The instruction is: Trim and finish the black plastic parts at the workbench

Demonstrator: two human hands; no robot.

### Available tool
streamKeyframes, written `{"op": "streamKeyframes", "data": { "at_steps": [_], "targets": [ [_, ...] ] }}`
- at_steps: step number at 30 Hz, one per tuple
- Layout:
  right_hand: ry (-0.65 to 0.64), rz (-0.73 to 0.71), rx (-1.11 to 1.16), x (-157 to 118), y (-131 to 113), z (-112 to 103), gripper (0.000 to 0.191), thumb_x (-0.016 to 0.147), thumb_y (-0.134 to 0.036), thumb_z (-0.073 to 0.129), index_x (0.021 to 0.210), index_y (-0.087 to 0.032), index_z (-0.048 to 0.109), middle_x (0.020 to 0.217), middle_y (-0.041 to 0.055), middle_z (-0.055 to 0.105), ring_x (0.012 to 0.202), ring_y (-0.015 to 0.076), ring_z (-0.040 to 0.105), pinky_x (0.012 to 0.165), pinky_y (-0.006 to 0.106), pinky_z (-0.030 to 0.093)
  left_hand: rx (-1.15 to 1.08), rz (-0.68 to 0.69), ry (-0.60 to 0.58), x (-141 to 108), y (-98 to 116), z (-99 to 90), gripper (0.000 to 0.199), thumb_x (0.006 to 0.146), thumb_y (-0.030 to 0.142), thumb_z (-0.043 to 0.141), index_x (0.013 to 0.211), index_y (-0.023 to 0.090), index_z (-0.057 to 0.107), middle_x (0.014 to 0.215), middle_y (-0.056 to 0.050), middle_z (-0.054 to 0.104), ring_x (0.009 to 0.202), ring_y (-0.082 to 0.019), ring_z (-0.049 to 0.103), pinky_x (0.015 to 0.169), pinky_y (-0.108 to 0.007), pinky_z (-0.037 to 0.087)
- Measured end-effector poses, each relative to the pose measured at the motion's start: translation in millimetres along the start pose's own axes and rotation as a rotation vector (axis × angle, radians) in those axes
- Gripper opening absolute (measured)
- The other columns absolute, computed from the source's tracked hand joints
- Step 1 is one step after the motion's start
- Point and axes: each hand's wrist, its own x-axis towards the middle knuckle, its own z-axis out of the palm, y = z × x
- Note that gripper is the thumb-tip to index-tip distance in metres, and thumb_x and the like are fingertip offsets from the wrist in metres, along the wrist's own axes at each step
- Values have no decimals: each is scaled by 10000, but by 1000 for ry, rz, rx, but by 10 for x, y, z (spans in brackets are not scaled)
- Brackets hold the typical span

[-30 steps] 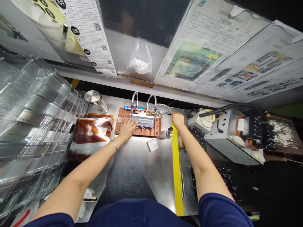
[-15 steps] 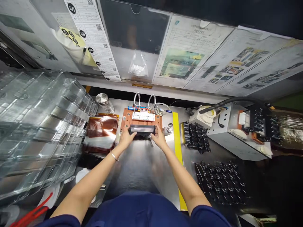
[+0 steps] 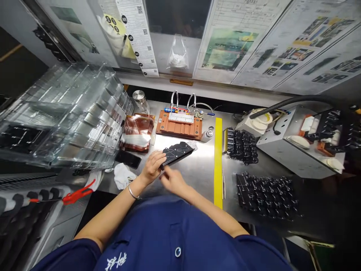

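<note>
Bumpy black part (image 3: 178,153) off ribbed fixture (image 3: 177,128)

Wall: grey panels (image 3: 162,47) behind the table's far edge, a dark pane (image 3: 177,17) at the middle, printed sheets (image 3: 231,49) to its right, a narrow strip of labels (image 3: 142,41) to its left
Rail: pale, along the table's far edge, with a small yellow-brown label (image 3: 181,82)
Table (image 3: 197,171): shiny metal, a yellow strip (image 3: 218,162) running from far to near
Floor (image 3: 8,39): dark, yellow line, beyond the far left corner
Light: white glare on the metal
</note>
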Motion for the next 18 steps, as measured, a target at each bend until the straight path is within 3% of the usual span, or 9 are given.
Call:
{"op": "streamKeyframes", "data": {
  "at_steps": [3, 5, 9, 12, 15, 18],
  "targets": [
    [-274, -88, 338, -184, -162, 104, 385, 759, -228, 537, 1143, -222, 559, 715, -12, 690, 571, 142, 630, 598, 252, 499, 76, -32, -43, -76, 47, -232, 354, 790, 47, 420, 1054, 221, 580, 1080, -78, 699, 1137, -203, 587, 976, -458, 487],
    [-354, -55, 546, -210, -134, 48, 477, 771, -298, 561, 1239, -217, 511, 824, 12, 708, 607, 136, 648, 634, 288, 533, 156, -55, -12, -51, 65, -564, 369, 801, 54, 436, 1095, 229, 571, 1095, -78, 693, 1150, -209, 580, 966, -439, 492],
    [-174, 73, 575, -99, 99, -99, 454, 726, -369, 630, 1136, -182, 575, 776, 19, 690, 632, 138, 641, 683, 325, 545, 565, -73, 265, 203, 121, -1656, 441, 793, 132, 583, 1220, 222, 523, 1133, -98, 652, 1136, -242, 574, 988, -445, 458],
    [-114, 118, 461, -26, 258, -101, 425, 700, -382, 644, 1065, -167, 609, 761, 29, 689, 646, 155, 644, 688, 337, 539, 892, -248, 446, 454, 65, -2482, 508, 798, 262, 645, 1266, 122, 507, 1151, -157, 604, 1135, -271, 545, 991, -485, 426],
    [-153, 93, 345, 48, 287, -10, 407, 709, -374, 622, 1054, -159, 631, 756, 32, 690, 657, 171, 648, 682, 344, 526, 951, -505, 369, 626, -296, -2975, 498, 868, 371, 538, 1294, 117, 488, 1219, -131, 537, 1206, -253, 483, 1013, -462, 400],
    [-126, 58, 253, 277, 176, 135, 346, 685, -323, 631, 987, -160, 673, 749, 30, 686, 719, 187, 642, 739, 356, 506, 886, -753, 191, 681, -840, -3129, 486, 862, 372, 480, 1266, 105, 515, 1252, -128, 519, 1231, -307, 457, 998, -498, 402]
  ]
}}
